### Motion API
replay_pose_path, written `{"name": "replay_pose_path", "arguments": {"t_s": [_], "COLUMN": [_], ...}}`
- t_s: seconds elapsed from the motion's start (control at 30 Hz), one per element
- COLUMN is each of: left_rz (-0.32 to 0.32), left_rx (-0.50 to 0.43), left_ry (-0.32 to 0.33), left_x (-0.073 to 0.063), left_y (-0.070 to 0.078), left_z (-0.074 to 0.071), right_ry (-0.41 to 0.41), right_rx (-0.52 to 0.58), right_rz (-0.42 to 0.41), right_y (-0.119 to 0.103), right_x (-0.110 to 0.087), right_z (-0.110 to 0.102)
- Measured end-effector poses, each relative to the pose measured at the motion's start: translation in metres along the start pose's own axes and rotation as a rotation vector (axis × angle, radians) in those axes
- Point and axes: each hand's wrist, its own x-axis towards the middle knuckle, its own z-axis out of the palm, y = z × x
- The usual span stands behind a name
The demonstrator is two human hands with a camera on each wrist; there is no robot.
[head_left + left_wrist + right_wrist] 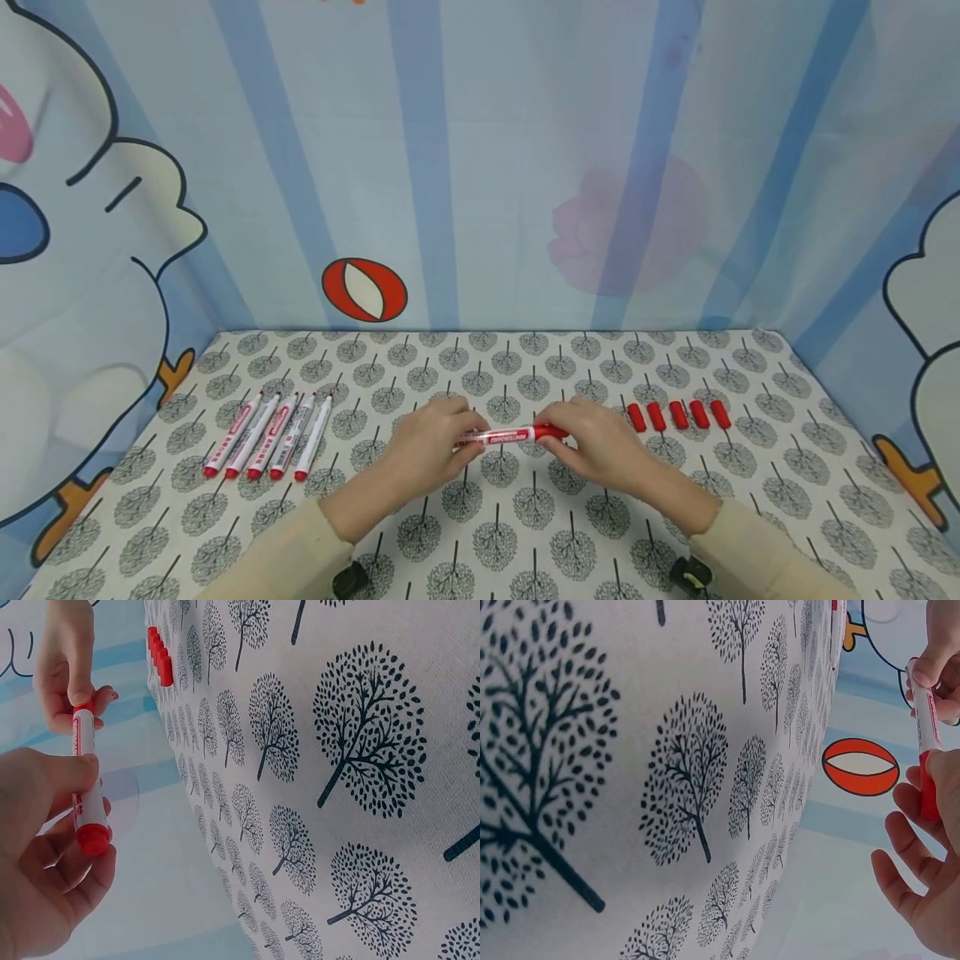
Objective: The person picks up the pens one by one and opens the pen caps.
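Note:
A whiteboard marker [510,436] with a white barrel and red lettering lies level between both hands, above the middle of the cloth. My left hand [431,446] grips the barrel near its red tail end [93,840], thumb on one side and fingers on the other. At the opposite end, my right hand [596,442] pinches the red cap [928,796] between thumb and forefinger. The cap sits against the barrel over the tip, which is hidden. In the right wrist view, the other right fingers spread loosely below the cap.
To the left, several uncapped whiteboard markers [268,437] lie side by side, tips pointing away. Several loose red caps [678,414] stand in a row at the right. A tree-patterned cloth [495,542] covers the table, with a printed curtain [495,167] behind it.

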Motion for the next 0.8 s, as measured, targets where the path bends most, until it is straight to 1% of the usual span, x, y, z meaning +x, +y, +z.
{"name": "replay_pose_path", "arguments": {"t_s": [0.2,0.33,0.47,0.63,0.8], "left_rz": [0.005,0.01,0.023,0.05,0.096], "left_rx": [0.0,0.002,0.009,0.018,0.032], "left_ry": [0.015,0.028,0.046,0.079,0.128], "left_x": [-0.0006,-0.0005,-0.0009,-0.002,-0.0022], "left_y": [0.0027,0.0047,0.0053,0.004,0.0026], "left_z": [-0.0023,-0.0041,-0.0048,-0.0037,-0.0021], "right_ry": [0.042,0.069,0.077,0.083,0.083], "right_rx": [-0.02,-0.034,-0.05,-0.057,-0.059], "right_rz": [-0.027,-0.06,-0.087,-0.107,-0.121], "right_y": [-0.0004,0.0003,0.0017,0.0033,0.004], "right_x": [-0.0004,-0.0009,-0.0008,0.0,-0.0002], "right_z": [-0.0007,-0.0005,-0.0003,0.0,0.0002]}}
